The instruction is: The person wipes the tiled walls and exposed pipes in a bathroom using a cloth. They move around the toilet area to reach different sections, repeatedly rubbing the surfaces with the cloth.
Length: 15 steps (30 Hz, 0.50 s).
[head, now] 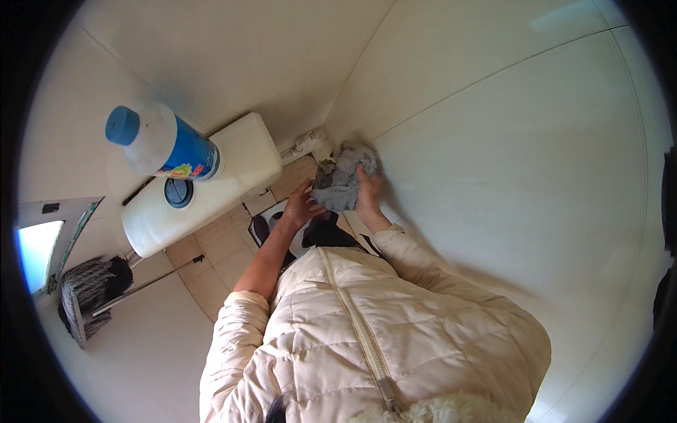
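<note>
A crumpled grey cloth (344, 182) is held between my two hands, low in front of me by the corner of the tiled walls. My right hand (368, 198) grips its right side, with the thumb on top. At its lower left edge is my left hand (302, 208), fingers spread and partly behind the cloth; whether they pinch it cannot be told. Darker matter shows at the cloth's left side, too unclear to name.
To the left, a white toilet cistern (238, 153) with a dark round button (179, 192) carries a large blue-capped plastic bottle (169, 143). A grey mop head (90, 296) hangs at far left. Beige floor tiles (219, 238) and a pipe (307, 145) lie below.
</note>
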Each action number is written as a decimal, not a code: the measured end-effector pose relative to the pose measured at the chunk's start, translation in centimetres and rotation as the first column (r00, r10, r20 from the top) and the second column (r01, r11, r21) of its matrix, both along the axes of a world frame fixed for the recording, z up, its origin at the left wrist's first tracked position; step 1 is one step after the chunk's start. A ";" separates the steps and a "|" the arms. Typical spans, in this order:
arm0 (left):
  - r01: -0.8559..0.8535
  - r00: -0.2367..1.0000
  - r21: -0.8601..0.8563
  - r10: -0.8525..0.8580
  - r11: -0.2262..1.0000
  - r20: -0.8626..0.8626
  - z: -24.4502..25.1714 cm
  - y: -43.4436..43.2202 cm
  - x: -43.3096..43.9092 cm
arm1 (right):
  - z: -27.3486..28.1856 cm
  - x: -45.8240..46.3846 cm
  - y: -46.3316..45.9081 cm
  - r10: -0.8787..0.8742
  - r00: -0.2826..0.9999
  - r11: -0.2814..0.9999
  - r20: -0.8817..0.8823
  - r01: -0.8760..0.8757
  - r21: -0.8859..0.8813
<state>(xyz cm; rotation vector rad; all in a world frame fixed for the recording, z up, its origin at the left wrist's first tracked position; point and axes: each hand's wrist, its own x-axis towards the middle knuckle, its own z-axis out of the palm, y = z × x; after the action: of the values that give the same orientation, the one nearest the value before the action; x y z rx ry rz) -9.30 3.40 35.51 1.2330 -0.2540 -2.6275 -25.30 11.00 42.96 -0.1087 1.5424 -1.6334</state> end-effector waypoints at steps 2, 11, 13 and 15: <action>0.087 0.996 -0.199 -0.079 0.976 0.050 0.6 0.3 0.1 | -0.6 1.2 -0.2 0.089 0.993 0.995 -0.074 -0.085 0.057; 0.710 0.693 -0.641 -0.129 0.292 0.710 -7.3 0.4 0.1 | -4.3 5.2 -2.0 0.266 0.941 0.951 -0.207 -0.291 -0.101; 0.463 0.871 -0.623 -0.194 0.631 0.451 -7.0 0.4 1.0 | -4.5 5.4 -1.9 0.295 0.935 0.950 -0.199 -0.309 -0.041; 0.192 0.978 -0.432 -0.136 0.881 0.159 -5.3 0.3 1.8 | -4.4 6.0 -2.2 0.326 0.933 0.944 -0.155 -0.331 -0.006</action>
<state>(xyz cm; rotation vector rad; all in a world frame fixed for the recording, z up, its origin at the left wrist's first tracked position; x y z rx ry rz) -7.55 3.69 30.25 1.2507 -0.9648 -2.4214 -19.32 8.79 38.57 -0.4943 1.5159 -1.4078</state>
